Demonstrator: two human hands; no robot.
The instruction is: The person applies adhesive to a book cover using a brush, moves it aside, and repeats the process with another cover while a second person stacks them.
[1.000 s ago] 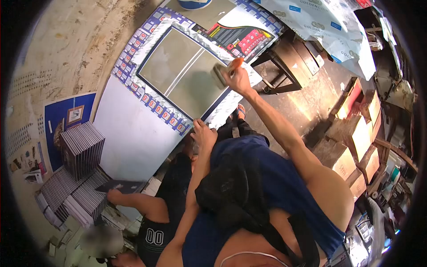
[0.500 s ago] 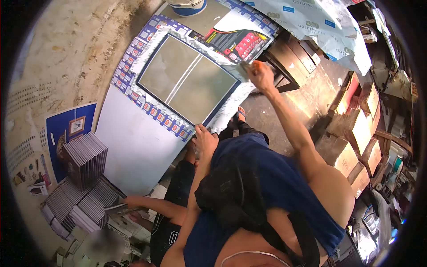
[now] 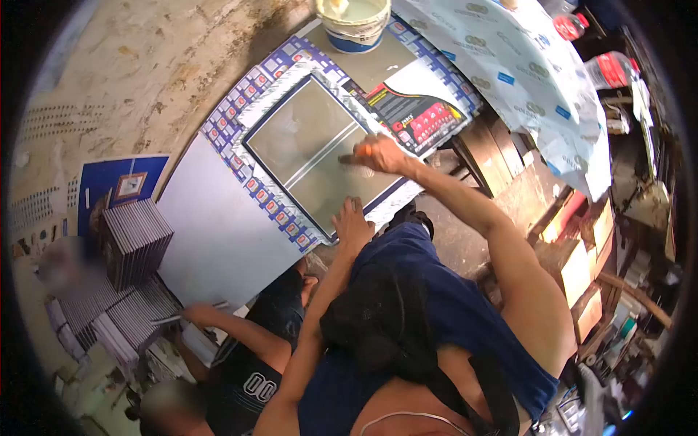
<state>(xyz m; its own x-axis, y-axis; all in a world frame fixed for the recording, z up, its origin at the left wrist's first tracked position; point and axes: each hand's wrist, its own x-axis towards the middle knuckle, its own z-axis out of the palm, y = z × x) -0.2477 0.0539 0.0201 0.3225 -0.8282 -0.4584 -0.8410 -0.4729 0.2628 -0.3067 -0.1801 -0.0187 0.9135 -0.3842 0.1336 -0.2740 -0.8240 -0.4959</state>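
Observation:
A flat cover panel (image 3: 291,131) with grey-brown boards, two pale strips down its middle and a dark blue border lies on patterned paper. My right hand (image 3: 382,155) is closed around what looks like an orange-handled brush (image 3: 361,151), low over the panel's right half; its dark tip is blurred. At the panel's near corner, my left hand (image 3: 353,225) rests with fingers stretched out and fingertips on the border. Whitish, wet-looking smears surround the panel on the purple-and-white printed sheet (image 3: 258,190).
A bucket (image 3: 354,36) of pale paste stands at the far edge. Beside the panel lies a black-and-red printed sheet (image 3: 422,120). At left, another person's hand (image 3: 200,314) holds a thin flat piece near stacked books (image 3: 137,236). Cartons (image 3: 567,261) stand at right.
My right hand has moved left, from the panel's right corner to over its surface. My left hand has shifted from the table edge onto the panel's near corner. The view has tilted slightly.

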